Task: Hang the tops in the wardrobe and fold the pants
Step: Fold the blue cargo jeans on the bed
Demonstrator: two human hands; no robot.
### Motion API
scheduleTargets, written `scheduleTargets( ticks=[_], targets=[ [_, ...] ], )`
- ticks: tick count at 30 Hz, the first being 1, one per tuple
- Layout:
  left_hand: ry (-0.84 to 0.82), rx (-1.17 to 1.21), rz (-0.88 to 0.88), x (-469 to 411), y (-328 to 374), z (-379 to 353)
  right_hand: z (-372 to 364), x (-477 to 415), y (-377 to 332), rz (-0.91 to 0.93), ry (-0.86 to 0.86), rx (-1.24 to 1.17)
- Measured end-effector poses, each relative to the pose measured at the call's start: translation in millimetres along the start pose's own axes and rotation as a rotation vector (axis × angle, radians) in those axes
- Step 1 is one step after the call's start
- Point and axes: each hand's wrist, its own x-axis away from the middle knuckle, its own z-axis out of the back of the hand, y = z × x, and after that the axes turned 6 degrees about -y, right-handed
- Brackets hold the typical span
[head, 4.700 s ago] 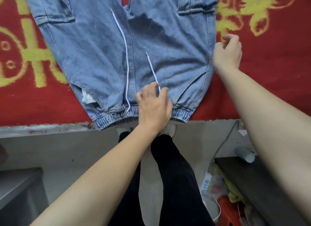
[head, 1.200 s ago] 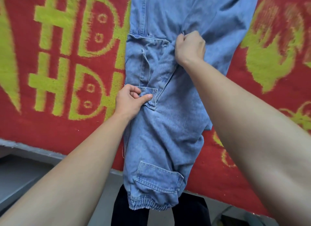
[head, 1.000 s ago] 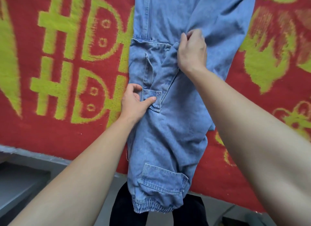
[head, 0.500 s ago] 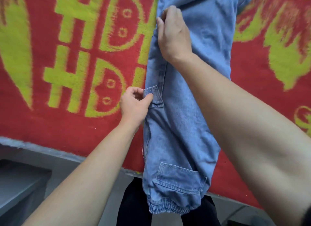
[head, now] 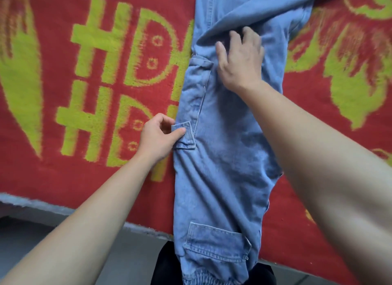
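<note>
- The jeans (head: 222, 178) lie folded lengthwise down the middle of the frame on a red blanket (head: 84, 174), with the elastic cuff (head: 203, 279) past its lower edge.
- Left grip (head: 158, 136), centre-left, pinches a pocket flap (head: 186, 134) at the jeans' left edge.
- Right grip (head: 239, 62), upper centre, presses flat on the denim with fingers spread, holding nothing.

Soft, even, bright light with only faint shadows and no glare. Wide-angle distortion bends the edges; slight motion blur softens the whole picture.

The jeans (head: 229, 149) are matt, faded blue denim cloth with stitched seams. The blanket (head: 84, 76) beneath is fuzzy, plush red-and-yellow cloth.
</note>
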Motion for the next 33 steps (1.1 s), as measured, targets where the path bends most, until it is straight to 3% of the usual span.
scheduleTargets(
  ticks=[3,6,10,12,15,17,19,22,23,27,28,31,33],
  targets=[
    [0.082,-0.069,-0.142,-33.6,36.5,-0.7,8.8,-14.1,17.0,-0.141,0.038,-0.003],
    [0.123,-0.399,-0.322,-83.1,81.3,-16.8,14.0,-34.7,33.4,-0.118,0.063,0.022],
    [0.065,-0.778,-0.385,-141.8,132.2,-38.0,24.9,-66.4,46.6,-0.208,0.168,-0.112],
    [0.062,-0.924,-0.376,-168.4,147.7,-29.8,39.8,-87.8,48.3,-0.309,0.237,-0.362],
    [0.033,-0.99,-0.236,-201.3,149.8,-10.1,65.0,-126.9,56.2,-0.599,0.329,-0.946],
    [0.026,-0.995,-0.163,-212.4,138.7,-8.6,75.6,-150.9,66.9,-0.713,0.278,-1.106],
    [0.051,-0.998,-0.181,-219.2,127.7,-12.7,80.7,-167.9,72.3,-0.683,0.252,-1.052],
    [0.039,-0.972,-0.185,-226.4,125.2,-12.1,90.3,-191.6,51.7,-0.467,0.631,-0.981],
    [0.033,-0.963,-0.181,-226.9,125.9,-10.6,93.6,-200.8,38.4,-0.362,0.661,-0.922],
    [0.004,-0.946,-0.171,-228.7,127.0,-10.1,93.7,-235.7,-6.5,-0.163,0.445,-0.702],
    [-0.001,-0.943,-0.166,-228.4,127.9,-9.9,84.7,-247.6,-6.2,-0.16,0.428,-0.688],
    [-0.026,-0.944,-0.141,-229.3,129.3,-9.2,63.3,-260.1,9.0,-0.3,0.157,-0.506],
    [-0.051,-0.951,-0.125,-230.2,129.7,-8.4,54.4,-253.4,20.0,-0.28,0.171,-0.409]
  ],
)
